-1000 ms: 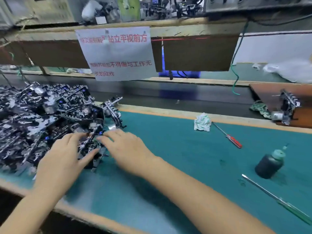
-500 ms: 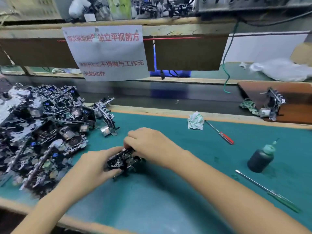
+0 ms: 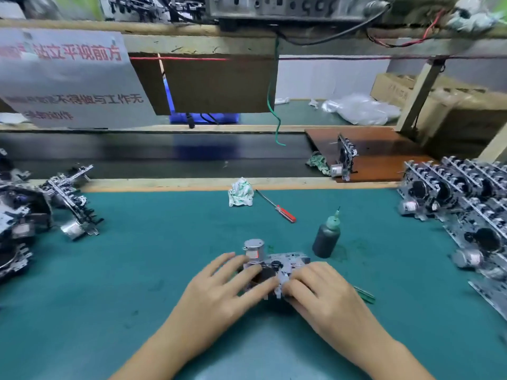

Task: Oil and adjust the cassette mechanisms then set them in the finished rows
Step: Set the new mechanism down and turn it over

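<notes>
One cassette mechanism (image 3: 285,263) lies flat on the green mat (image 3: 153,259) in front of me, its silver motor (image 3: 253,248) standing up at its left end. My left hand (image 3: 219,292) holds the mechanism's left side, fingers spread over the top and near edge. On the right side, my right hand (image 3: 321,293) grips it with curled fingers. A dark oil bottle (image 3: 326,239) with a green nozzle stands just beyond my right hand. Finished rows of mechanisms (image 3: 466,207) stand upright at the right edge.
A loose pile of mechanisms (image 3: 24,215) fills the left edge. A red-handled screwdriver (image 3: 277,207) and a crumpled rag (image 3: 241,192) lie at the mat's far side. A green-handled tool (image 3: 364,294) pokes out from under my right hand. A wooden board (image 3: 384,157) carries one mechanism (image 3: 345,160).
Both hands took a mechanism from the left pile and carried it right to the middle of the mat, near the oil bottle. My view swung right, bringing the finished rows into sight.
</notes>
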The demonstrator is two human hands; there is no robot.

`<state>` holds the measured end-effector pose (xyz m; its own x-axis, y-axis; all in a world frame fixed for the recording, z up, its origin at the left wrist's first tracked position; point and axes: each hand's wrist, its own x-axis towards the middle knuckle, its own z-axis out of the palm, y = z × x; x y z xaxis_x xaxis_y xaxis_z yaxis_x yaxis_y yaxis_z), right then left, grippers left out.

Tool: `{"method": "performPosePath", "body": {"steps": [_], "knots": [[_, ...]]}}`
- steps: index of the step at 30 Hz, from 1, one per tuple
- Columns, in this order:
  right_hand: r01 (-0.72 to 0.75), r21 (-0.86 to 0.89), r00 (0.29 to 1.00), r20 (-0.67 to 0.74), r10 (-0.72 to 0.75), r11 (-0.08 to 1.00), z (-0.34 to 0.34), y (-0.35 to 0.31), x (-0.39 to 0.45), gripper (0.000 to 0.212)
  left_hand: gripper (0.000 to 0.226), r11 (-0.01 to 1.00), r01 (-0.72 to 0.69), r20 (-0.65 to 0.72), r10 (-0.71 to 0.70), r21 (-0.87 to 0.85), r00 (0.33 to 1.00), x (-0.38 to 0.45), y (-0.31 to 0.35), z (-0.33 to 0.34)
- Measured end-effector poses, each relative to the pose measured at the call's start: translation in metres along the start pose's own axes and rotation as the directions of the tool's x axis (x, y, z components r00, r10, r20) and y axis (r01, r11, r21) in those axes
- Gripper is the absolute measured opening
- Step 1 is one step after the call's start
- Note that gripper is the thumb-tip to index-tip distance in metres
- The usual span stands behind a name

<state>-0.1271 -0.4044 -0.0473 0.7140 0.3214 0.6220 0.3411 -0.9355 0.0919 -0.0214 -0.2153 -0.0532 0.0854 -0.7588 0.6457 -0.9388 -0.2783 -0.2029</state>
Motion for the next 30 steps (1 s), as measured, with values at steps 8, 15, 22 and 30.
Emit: {"method": "performPosePath", "body": {"steps": [8, 15, 22, 30], "knots": [[-0.326, 0.351, 0.898, -0.175, 0.404, 0.878, -0.001, 0.003, -0.034, 0.016, 0.102, 0.687, 0.571, 0.470, -0.361, -0.449, 0.805, -0.012, 0.006, 0.010], [-0.603, 0.502, 0.674, -0.096, 0.733, 0.620, 0.000, 0.006, -0.037, 0.014, 0.111, 0.494, 0.707, 0.563, -0.432, -0.506, 0.705, -0.016, 0.002, 0.016], [-0.666, 0.526, 0.613, -0.017, 0.790, 0.529, 0.003, 0.006, -0.037, 0.011, 0.111, 0.527, 0.688, 0.542, -0.429, -0.499, 0.722, -0.015, 0.004, 0.013], [-0.682, 0.520, 0.614, 0.026, 0.789, 0.514, 0.004, 0.006, -0.038, 0.011, 0.098, 0.660, 0.612, 0.431, -0.444, -0.437, 0.786, -0.009, 0.012, 0.012]]}}
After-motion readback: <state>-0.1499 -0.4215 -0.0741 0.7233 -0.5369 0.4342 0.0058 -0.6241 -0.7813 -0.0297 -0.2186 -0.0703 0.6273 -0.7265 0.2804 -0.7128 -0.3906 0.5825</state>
